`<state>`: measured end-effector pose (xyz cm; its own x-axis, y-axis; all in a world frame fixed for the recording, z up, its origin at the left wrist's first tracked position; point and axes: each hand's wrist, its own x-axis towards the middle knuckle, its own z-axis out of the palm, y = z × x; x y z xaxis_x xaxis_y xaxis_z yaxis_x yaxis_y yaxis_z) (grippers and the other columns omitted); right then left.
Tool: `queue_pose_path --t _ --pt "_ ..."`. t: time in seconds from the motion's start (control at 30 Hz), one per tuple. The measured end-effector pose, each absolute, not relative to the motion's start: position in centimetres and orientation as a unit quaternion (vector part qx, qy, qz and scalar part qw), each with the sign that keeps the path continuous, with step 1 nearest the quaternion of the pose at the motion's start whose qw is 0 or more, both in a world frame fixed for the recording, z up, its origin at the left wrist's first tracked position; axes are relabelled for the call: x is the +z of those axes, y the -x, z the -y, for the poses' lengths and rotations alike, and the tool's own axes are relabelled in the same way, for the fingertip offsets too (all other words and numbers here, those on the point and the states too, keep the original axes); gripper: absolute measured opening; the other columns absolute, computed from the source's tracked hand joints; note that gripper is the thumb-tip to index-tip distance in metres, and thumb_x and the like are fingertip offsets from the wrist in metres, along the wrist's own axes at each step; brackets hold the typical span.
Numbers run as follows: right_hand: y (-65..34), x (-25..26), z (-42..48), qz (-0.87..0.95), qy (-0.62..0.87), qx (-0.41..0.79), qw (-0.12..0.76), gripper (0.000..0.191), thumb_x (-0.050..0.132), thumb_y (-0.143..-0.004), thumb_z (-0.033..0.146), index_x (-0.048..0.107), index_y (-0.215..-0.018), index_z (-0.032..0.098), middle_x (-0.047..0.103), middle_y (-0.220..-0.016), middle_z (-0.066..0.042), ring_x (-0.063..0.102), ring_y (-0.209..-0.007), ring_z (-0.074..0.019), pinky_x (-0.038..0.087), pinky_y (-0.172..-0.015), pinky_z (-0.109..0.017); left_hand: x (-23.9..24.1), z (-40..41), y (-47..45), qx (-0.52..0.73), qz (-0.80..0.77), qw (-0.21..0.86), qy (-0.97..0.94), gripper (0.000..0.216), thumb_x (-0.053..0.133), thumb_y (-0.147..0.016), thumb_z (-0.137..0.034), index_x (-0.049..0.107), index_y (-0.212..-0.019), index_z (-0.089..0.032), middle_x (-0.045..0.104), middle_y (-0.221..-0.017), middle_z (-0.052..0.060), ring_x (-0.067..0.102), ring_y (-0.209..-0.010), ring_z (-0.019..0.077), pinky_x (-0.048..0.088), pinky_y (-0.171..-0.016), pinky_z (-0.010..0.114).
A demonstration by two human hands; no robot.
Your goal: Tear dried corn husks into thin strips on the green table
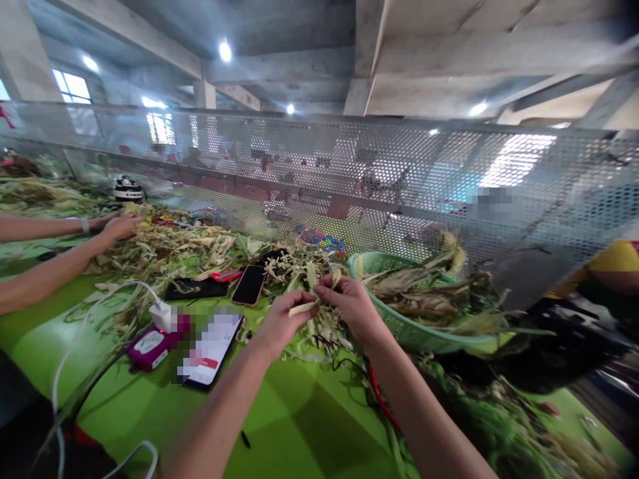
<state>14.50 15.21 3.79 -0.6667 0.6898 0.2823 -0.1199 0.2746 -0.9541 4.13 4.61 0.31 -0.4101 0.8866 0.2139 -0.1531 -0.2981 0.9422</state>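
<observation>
My left hand and my right hand meet over the middle of the green table. Between their fingertips is a pale strip of dried corn husk, pinched by both. One end of it sticks out to the left under my left fingers, and another pale piece curls up by my right fingers. Right behind and below my hands lies a heap of cut husk pieces. A light green plastic basket filled with long dry husks stands close to my right hand.
A lit phone, a dark phone and a purple power block with a white plug lie to the left. Another person's hands work at far left. A perforated metal screen runs behind the table.
</observation>
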Motion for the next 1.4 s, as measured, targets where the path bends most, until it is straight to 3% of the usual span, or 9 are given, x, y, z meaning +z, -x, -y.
queue_pose_path --t 0.17,0.33,0.53,0.9,1.03,1.2,1.4 --pt "-14.5 4.1 -15.1 0.735 0.216 0.542 0.345 0.03 0.075 -0.062 0.041 0.06 -0.069 0.016 0.056 -0.063 0.001 0.049 -0.062 -0.013 0.041 -0.063 -0.027 0.2 -5.0 -4.4 0.718 -0.425 0.417 -0.36 0.027 0.075 -0.064 -0.033 0.067 -0.082 -0.014 0.064 -0.076 0.002 0.056 -0.073 0.0134 0.04 -0.072 0.024" --pt "-14.9 4.5 -15.1 0.746 0.219 0.544 0.315 0.038 0.069 -0.069 0.048 0.061 -0.089 0.016 0.06 -0.073 0.0 0.052 -0.065 -0.0131 0.041 -0.062 -0.025 -0.1 -5.4 -4.3 0.766 -0.361 0.453 -0.279 0.032 0.077 -0.063 -0.036 0.065 -0.083 -0.014 0.067 -0.075 0.003 0.06 -0.071 0.0142 0.045 -0.073 0.027" --pt "-15.2 4.0 -15.3 0.817 0.195 0.503 0.202 0.034 0.067 -0.071 0.047 0.06 -0.073 0.014 0.055 -0.062 0.002 0.045 -0.058 -0.0103 0.035 -0.056 -0.023 -0.2 -5.5 -3.9 0.789 -0.388 0.419 -0.226 0.031 0.08 -0.057 -0.033 0.065 -0.078 -0.015 0.067 -0.071 0.001 0.06 -0.066 0.0115 0.045 -0.068 0.023" --pt "-15.1 3.4 -16.2 0.863 0.188 0.416 0.219 0.02 0.064 -0.072 0.034 0.061 -0.069 0.015 0.052 -0.059 0.004 0.043 -0.057 -0.0104 0.034 -0.056 -0.023 0.0 -5.4 -4.0 0.791 -0.386 0.45 -0.149 0.027 0.08 -0.054 -0.03 0.065 -0.066 -0.011 0.062 -0.056 0.002 0.055 -0.048 0.0099 0.043 -0.05 0.022" --pt "-15.4 3.6 -16.3 0.862 0.185 0.416 0.222 0.02 0.066 -0.072 0.033 0.064 -0.07 0.014 0.056 -0.062 0.002 0.047 -0.06 -0.0116 0.036 -0.058 -0.023 -0.1 -5.4 -3.9 0.785 -0.384 0.46 -0.155 0.029 0.081 -0.054 -0.031 0.066 -0.069 -0.011 0.062 -0.057 0.002 0.054 -0.048 0.0095 0.043 -0.051 0.022" --pt "-15.6 3.9 -16.3 0.799 0.183 0.514 0.251 0.029 0.066 -0.074 0.041 0.068 -0.083 0.014 0.066 -0.076 -0.004 0.058 -0.073 -0.0172 0.043 -0.069 -0.029 -0.1 -5.4 -4.0 0.773 -0.394 0.439 -0.233 0.03 0.078 -0.059 -0.034 0.069 -0.077 -0.013 0.068 -0.069 0.004 0.059 -0.059 0.0116 0.044 -0.058 0.023" --pt "-15.6 3.3 -16.8 0.752 0.226 0.544 0.295 0.03 0.073 -0.067 0.04 0.07 -0.079 0.013 0.069 -0.075 -0.004 0.059 -0.068 -0.0169 0.044 -0.069 -0.029 -0.1 -5.3 -4.4 0.764 -0.37 0.479 -0.224 0.035 0.077 -0.062 -0.039 0.068 -0.087 -0.015 0.07 -0.078 0.006 0.062 -0.067 0.016 0.047 -0.066 0.028"
